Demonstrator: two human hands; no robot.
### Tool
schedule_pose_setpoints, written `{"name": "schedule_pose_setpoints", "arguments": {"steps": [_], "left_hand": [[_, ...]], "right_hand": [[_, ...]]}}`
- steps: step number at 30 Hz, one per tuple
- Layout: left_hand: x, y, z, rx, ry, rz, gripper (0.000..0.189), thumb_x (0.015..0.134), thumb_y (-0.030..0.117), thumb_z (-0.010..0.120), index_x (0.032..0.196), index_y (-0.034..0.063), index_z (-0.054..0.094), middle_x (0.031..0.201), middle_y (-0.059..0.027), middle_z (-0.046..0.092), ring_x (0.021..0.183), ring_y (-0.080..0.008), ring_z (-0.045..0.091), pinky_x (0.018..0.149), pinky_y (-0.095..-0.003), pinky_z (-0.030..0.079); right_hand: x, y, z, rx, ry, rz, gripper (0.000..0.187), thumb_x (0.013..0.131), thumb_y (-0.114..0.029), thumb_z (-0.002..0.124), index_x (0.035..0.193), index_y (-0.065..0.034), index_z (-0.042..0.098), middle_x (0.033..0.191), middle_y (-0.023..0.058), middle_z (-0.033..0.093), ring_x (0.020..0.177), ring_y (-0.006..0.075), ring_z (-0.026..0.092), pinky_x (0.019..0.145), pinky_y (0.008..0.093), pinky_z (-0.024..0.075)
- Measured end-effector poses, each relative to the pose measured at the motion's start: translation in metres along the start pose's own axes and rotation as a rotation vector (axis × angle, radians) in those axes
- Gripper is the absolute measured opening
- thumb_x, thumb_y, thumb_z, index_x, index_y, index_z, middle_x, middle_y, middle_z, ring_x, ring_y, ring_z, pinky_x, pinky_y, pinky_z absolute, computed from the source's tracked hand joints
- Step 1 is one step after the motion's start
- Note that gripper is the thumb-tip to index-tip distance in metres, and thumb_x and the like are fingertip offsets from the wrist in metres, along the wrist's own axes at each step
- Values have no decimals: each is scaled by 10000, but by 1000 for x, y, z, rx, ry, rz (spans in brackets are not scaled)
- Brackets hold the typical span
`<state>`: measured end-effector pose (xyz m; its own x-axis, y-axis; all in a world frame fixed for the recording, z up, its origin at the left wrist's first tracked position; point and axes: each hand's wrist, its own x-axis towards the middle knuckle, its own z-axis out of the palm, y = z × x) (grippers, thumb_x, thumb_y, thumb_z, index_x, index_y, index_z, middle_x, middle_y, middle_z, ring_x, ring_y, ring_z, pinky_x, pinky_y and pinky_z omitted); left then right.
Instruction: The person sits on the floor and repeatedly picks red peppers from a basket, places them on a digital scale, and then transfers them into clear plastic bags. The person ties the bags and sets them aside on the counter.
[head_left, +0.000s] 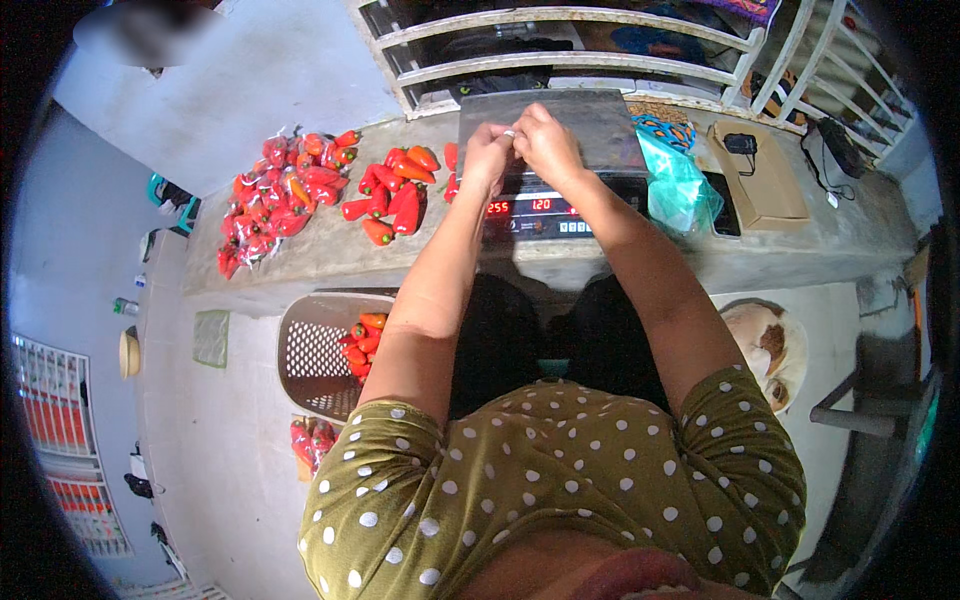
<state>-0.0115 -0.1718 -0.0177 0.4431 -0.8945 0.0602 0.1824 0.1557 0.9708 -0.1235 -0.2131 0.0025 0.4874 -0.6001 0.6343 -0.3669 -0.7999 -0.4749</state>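
My left hand (487, 154) and my right hand (547, 146) meet fingertip to fingertip above the dark plate of a digital weighing scale (592, 112). Their fingers are bent in a pinch; whatever may lie between them is hidden or too small to make out. A small white spot shows at the left fingers, and I cannot tell what it is. Red digits glow on the scale's front panel (555, 225), partly behind my forearms. Just left of my left wrist, a few red peppers (451, 157) are partly hidden. Farther left lies a loose pile of red and orange peppers (390, 180).
Bagged peppers (281, 191) lie at the concrete ledge's left. A green plastic bag (675, 187), a phone (724, 206) and cardboard (757, 180) lie right of the scale. Below stand a pepper-holding basket (300, 345) and, at right, a curled-up animal (761, 345). White bars (570, 64) stand behind.
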Motion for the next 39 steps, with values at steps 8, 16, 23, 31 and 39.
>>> {"name": "schedule_pose_setpoints", "arguments": {"steps": [8, 16, 23, 31, 39], "left_hand": [[0, -1, -4, -274, -108, -102, 80, 799, 7, 475, 875, 28, 461, 791, -71, 544, 668, -137, 546, 593, -244, 463], [3, -7, -8, -125, -140, -37, 147, 807, 41, 489, 935, -20, 448, 795, -79, 531, 646, -122, 516, 571, -233, 436], [5, -6, -4, -64, -96, -17, 134, 808, 45, 494, 921, -21, 463, 784, -77, 533, 640, -119, 513, 568, -236, 429], [10, 2, -12, -54, -156, -67, 105, 809, 53, 492, 897, 2, 464, 759, -67, 545, 618, -131, 529, 544, -228, 435], [10, 30, 9, 20, 36, -182, 126, 746, 42, 502, 861, -7, 519, 690, -84, 567, 518, -130, 527, 427, -243, 413]], "right_hand": [[-1, 2, 0, 2, -1, -18, 125, 735, -119, 532, 794, -23, 586, 911, 110, 534, 796, 322, 554, 680, 397, 452], [-3, 3, 7, 10, 54, -60, 121, 738, -110, 528, 789, -18, 588, 892, 117, 532, 796, 312, 551, 693, 383, 450], [1, 6, 6, 63, 30, -4, 118, 734, -96, 529, 797, -17, 591, 902, 119, 531, 793, 307, 562, 701, 366, 454], [1, 8, 10, 92, 19, 31, 119, 730, -132, 556, 787, -30, 581, 930, 107, 526, 801, 316, 559, 692, 408, 460], [15, 13, 10, 148, -11, 96, 126, 729, -124, 538, 784, -32, 604, 918, 127, 523, 783, 315, 564, 697, 400, 463]]}}
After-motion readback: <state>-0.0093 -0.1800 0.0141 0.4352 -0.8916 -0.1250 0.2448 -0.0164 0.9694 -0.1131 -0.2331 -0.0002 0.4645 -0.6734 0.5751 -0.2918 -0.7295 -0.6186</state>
